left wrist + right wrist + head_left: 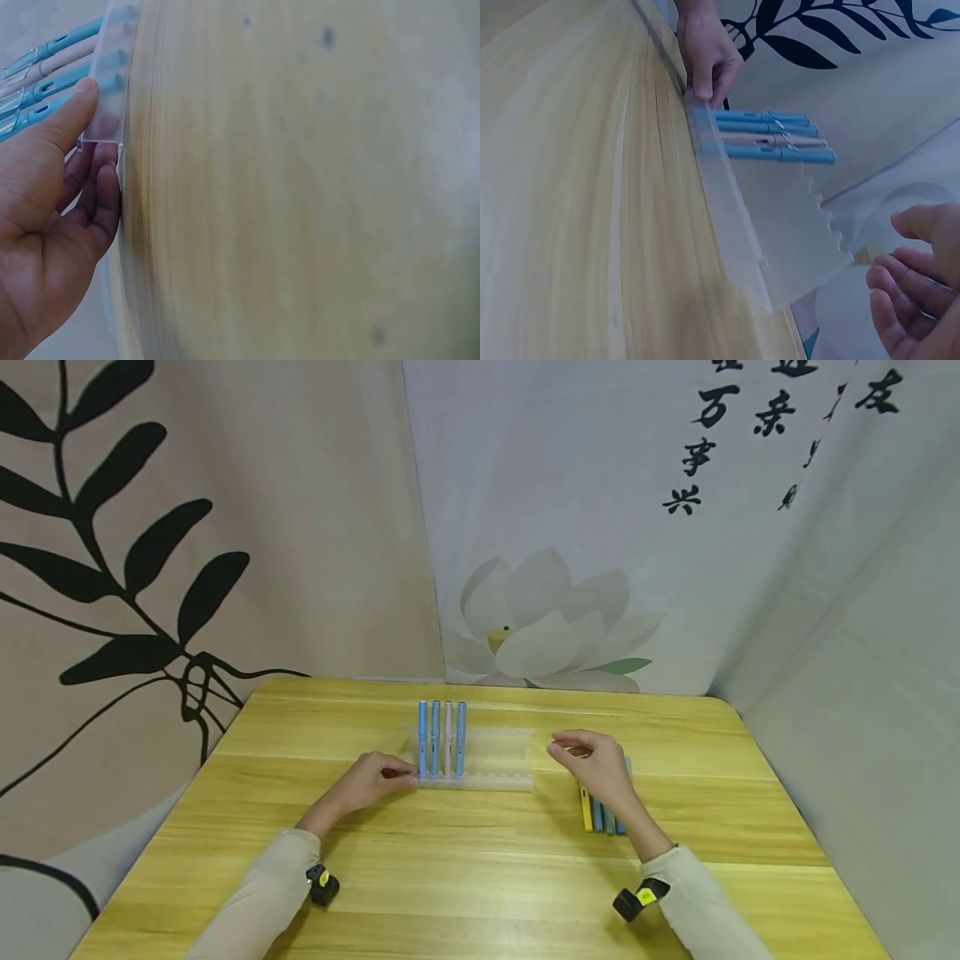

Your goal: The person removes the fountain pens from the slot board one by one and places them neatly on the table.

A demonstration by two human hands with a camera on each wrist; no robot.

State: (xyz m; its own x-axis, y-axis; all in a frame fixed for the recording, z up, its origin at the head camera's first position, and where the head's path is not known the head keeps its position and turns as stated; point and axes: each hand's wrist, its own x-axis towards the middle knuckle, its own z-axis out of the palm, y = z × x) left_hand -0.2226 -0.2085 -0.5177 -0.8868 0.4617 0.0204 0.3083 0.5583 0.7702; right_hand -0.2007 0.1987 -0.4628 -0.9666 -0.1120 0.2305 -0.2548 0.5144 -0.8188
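A clear plastic pen rack (498, 783) stands on the table with a row of capped pens upright in its left part: blue pens (435, 739) and one pale pink pen (448, 739). My left hand (378, 779) pinches the rack's left end; in the left wrist view the thumb (79, 109) lies over the front strip with fingers behind it. To the right of the rack, my right hand (596, 768) hovers with loosely bent fingers and nothing in them. Under its wrist lie several more pens (597, 814), yellow, blue and green, partly hidden by the hand.
The wooden table (480, 877) reaches back to a hanging curtain (337, 527) with printed leaves, a lotus and dark characters. Another pale curtain (847, 652) hangs along the right side. Each wrist wears a small black camera (324, 887).
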